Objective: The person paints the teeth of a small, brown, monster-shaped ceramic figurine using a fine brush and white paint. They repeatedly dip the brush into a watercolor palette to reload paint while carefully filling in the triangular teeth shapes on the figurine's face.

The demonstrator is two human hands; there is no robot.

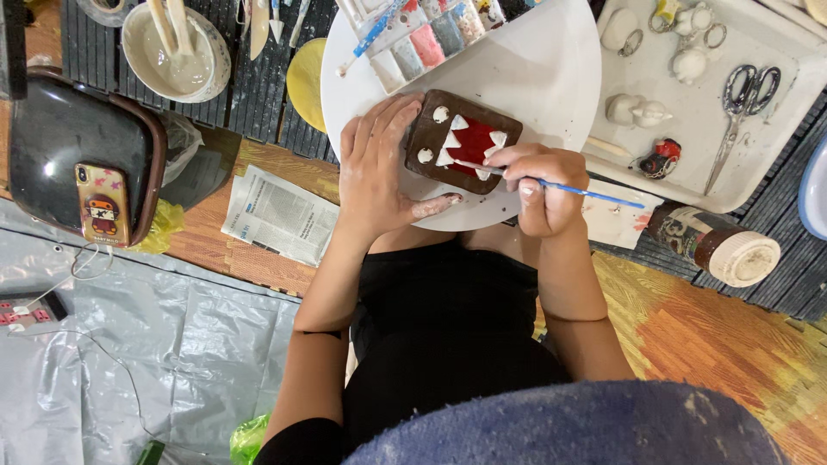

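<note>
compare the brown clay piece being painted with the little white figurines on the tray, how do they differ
The brown clay piece is flat, rectangular and painted, with a red mouth and white teeth; the white figurines are small, rounded and bare white. The piece lies on the round white board, steadied by the left hand while the right hand works it with a blue brush; the figurines sit untouched on the tray. Both look like handmade clay work.
</note>
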